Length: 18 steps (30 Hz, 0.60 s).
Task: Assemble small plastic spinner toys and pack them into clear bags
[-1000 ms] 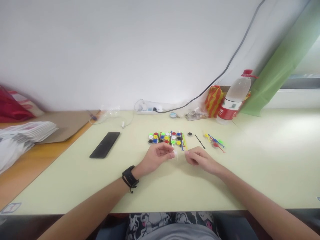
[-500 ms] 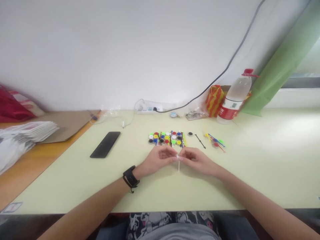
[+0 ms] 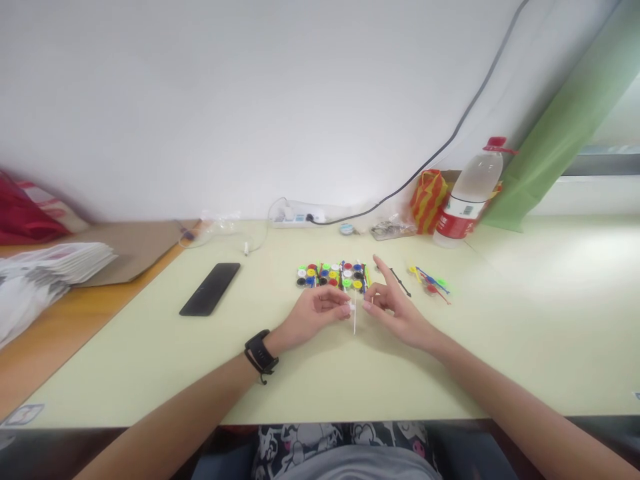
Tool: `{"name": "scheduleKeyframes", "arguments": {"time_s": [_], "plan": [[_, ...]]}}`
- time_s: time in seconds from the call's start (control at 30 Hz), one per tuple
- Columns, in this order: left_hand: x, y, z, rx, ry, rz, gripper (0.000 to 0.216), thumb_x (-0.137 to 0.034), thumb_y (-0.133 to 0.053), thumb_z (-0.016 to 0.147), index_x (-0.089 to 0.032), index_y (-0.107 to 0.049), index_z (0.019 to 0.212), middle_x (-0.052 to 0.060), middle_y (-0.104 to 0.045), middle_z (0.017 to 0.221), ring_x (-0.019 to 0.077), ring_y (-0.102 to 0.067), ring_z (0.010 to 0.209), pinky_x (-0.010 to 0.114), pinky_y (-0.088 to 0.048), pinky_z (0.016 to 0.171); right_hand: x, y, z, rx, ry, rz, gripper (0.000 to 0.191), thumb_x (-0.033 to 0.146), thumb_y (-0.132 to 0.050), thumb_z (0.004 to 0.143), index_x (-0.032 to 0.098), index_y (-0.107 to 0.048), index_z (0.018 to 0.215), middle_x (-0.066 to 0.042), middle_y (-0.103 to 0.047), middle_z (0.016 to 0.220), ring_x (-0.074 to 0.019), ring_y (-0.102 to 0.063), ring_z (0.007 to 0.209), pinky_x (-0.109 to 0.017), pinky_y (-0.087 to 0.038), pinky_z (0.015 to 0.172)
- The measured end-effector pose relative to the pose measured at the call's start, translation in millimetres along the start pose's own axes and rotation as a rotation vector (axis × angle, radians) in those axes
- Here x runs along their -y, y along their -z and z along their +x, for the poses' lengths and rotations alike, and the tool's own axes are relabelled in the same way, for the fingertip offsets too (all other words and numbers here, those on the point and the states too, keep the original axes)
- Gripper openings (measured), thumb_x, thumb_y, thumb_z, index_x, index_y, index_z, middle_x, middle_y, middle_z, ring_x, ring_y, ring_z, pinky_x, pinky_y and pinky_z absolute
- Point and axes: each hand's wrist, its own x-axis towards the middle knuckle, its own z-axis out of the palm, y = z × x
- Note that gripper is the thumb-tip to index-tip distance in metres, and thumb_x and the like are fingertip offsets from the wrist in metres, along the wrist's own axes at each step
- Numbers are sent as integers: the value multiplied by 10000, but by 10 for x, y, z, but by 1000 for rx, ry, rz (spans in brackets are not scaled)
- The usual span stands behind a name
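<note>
My left hand [image 3: 323, 313] pinches a small white plastic piece with a thin white stick [image 3: 355, 321] standing out from it. My right hand [image 3: 395, 313] is just to the right of the stick, its index finger raised and its fingers apart; a gap shows between its thumb and the stick. Beyond both hands lies a group of small round discs [image 3: 333, 275] in several colours, with narrow plastic strips among them. A black strip [image 3: 400, 281] lies behind my right hand, and a black disc beside it is mostly hidden by the raised finger.
Farther right is a loose cluster of coloured strips and discs [image 3: 431, 283]. A black phone [image 3: 210, 289] lies to the left. By the wall stand a power strip [image 3: 290, 219], a large water bottle [image 3: 465, 197] and a striped bag [image 3: 429, 201]. Stacked white packets [image 3: 65, 260] rest far left.
My right hand has come away from the white piece, and its index finger has lifted. My left hand keeps the piece, with the stick shifted slightly left and up.
</note>
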Motion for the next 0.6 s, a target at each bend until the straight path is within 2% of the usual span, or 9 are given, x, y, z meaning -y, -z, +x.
{"name": "scheduleKeyframes", "arguments": {"time_s": [0.03, 0.07, 0.1, 0.17, 0.37, 0.6], "plan": [[-3, 1, 2, -12, -6, 4, 328, -359, -846, 813, -141, -716, 1022, 73, -762, 923, 202, -750, 872, 366, -616, 874, -4, 11, -1, 54, -28, -9, 338, 534, -558, 995, 223, -685, 1035, 6, -541, 735, -128, -431, 580, -276, -367, 550], [-6, 2, 3, -24, -15, 8, 328, -364, -844, 813, -141, -716, 1017, 73, -762, 924, 202, -751, 866, 365, -618, 866, -8, 26, -2, 122, -60, -18, 444, 553, -521, 1008, 200, -660, 778, 16, -479, 627, -120, -382, 534, -281, -332, 526], [-8, 2, 4, -34, -24, 13, 330, -369, -842, 815, -140, -714, 1015, 73, -762, 927, 202, -751, 859, 364, -621, 858, -12, 41, -2, 188, -87, -26, 566, 569, -491, 1015, 194, -561, 597, 28, -400, 540, -112, -326, 495, -287, -294, 506], [-10, 1, 6, -42, -36, 20, 336, -376, -839, 817, -138, -711, 1017, 75, -758, 926, 200, -749, 845, 361, -627, 841, -18, 63, 1, 260, -104, -35, 657, 586, -477, 1015, 197, -430, 487, 40, -313, 478, -100, -256, 469, -295, -243, 496], [-13, -13, 1, -2, -15, 14, 318, -356, -836, 824, -139, -708, 1016, 69, -751, 909, 190, -745, 846, 346, -618, 844, -35, 25, 36, 135, -71, -3, 446, 560, -607, 960, 189, -561, 717, 34, -426, 649, -117, -363, 589, -272, -286, 551], [-46, -25, -15, 52, -41, 76, 298, -366, -822, 837, -149, -728, 1019, 94, -749, 980, 195, -719, 921, 327, -596, 854, -20, -18, 44, 167, -76, -15, 364, 550, -666, 926, 193, -652, 855, -12, -601, 756, -146, -500, 666, -269, -409, 602]]}}
